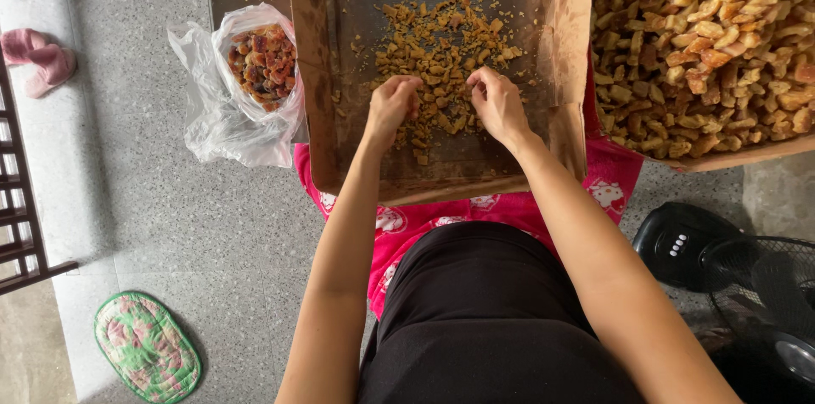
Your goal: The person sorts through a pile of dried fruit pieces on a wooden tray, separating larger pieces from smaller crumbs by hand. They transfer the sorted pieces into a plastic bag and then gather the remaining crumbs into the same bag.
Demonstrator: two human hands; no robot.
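A brown cardboard tray lies on the floor in front of me with a scatter of small yellow-brown dried fruit pieces on its dark bottom. My left hand and my right hand both rest in the near edge of that scatter, fingers curled down onto the pieces. Whether either hand pinches a piece is hidden by the fingers. A clear plastic bag with reddish-brown pieces stands open to the left of the tray.
A second cardboard tray heaped with golden pieces sits at the right. A black fan stands at lower right. A pink cloth lies under the tray. A green oven mitt, pink slippers and a dark wooden rail are at left.
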